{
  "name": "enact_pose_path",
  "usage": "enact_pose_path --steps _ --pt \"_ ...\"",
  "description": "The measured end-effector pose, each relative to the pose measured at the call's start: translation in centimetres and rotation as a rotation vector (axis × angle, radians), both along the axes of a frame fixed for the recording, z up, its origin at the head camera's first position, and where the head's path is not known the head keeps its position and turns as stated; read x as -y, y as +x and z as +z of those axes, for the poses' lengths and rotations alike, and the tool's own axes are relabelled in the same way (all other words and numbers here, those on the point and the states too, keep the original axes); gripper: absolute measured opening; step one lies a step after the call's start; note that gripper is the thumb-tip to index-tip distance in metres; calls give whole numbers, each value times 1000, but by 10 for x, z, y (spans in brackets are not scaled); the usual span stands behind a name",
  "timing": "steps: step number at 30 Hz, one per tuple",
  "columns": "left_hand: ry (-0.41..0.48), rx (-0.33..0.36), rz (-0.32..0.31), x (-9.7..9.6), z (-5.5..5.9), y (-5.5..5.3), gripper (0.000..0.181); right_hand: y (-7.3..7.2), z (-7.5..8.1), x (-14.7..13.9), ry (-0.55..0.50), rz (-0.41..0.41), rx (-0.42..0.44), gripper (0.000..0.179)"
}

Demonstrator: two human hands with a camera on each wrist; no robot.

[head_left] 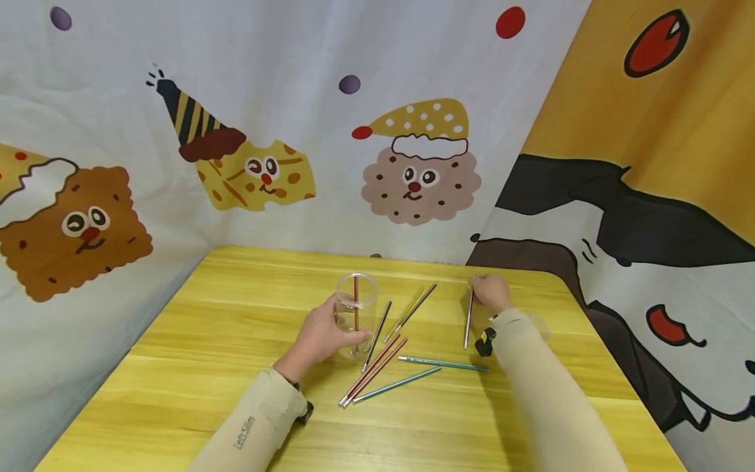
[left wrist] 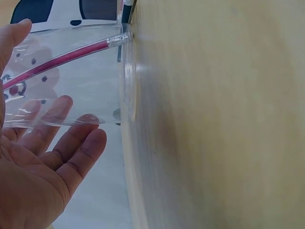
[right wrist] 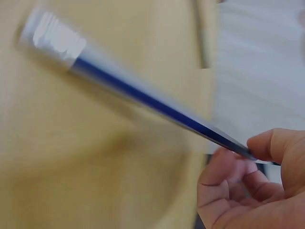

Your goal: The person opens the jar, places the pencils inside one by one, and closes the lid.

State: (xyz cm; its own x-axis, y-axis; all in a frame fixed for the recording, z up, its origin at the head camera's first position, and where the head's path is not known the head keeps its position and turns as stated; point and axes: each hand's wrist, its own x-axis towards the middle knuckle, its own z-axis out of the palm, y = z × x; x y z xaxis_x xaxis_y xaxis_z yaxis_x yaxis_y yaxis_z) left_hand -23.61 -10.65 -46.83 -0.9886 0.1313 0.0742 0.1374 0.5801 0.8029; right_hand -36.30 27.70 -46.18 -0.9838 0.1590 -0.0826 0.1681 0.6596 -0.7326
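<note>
Pinching a pencil (right wrist: 143,97) near one end in my right hand (head_left: 492,293), eraser end (right wrist: 56,38) slanting away from the fingertips (right wrist: 262,143). My left hand (head_left: 324,331) curls round the clear cup (head_left: 367,313), red pencil (left wrist: 71,58) inside. Eraser-first entry would seem neatest: light pinch, cup braced upright.

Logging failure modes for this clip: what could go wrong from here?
The right hand pinches the blue pencil near one end, so it may swing or slip. The clear cup, holding a red pencil, could tip if the left hand knocks it. A dark pencil lying close to the cup might roll if bumped.
</note>
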Motion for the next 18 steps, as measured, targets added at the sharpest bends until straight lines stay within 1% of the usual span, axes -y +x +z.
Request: enact_pose_path --steps 2,3,4,5,7,9,12,14,15,16,18 --pt "8 -4 -4 0 0 0 76 4 17 1 -94 30 -25 26" --pt "10 -2 -4 0 -1 0 76 7 27 2 -138 43 -42 24" --pt "11 -4 -6 0 -1 1 75 9 35 4 -176 64 -71 28" --pt "8 -3 -6 0 -1 1 75 13 45 7 -208 76 -107 37" --pt "12 0 -7 0 -1 2 75 23 67 15 -268 94 -205 48" --pt "12 4 0 1 -2 2 75 37 94 30 -364 116 -319 53" --pt "21 6 9 2 -2 2 76 64 141 65 -584 175 -497 48" --pt "25 1 14 2 -2 1 76 78 165 89 -713 243 -605 44" --pt "25 -1 14 2 -2 1 76 84 173 101 -756 275 -656 43" --pt "26 -4 13 1 -2 1 75 87 178 111 -782 303 -703 42" --pt "27 -6 8 0 -3 0 75 89 182 127 -801 345 -782 40"
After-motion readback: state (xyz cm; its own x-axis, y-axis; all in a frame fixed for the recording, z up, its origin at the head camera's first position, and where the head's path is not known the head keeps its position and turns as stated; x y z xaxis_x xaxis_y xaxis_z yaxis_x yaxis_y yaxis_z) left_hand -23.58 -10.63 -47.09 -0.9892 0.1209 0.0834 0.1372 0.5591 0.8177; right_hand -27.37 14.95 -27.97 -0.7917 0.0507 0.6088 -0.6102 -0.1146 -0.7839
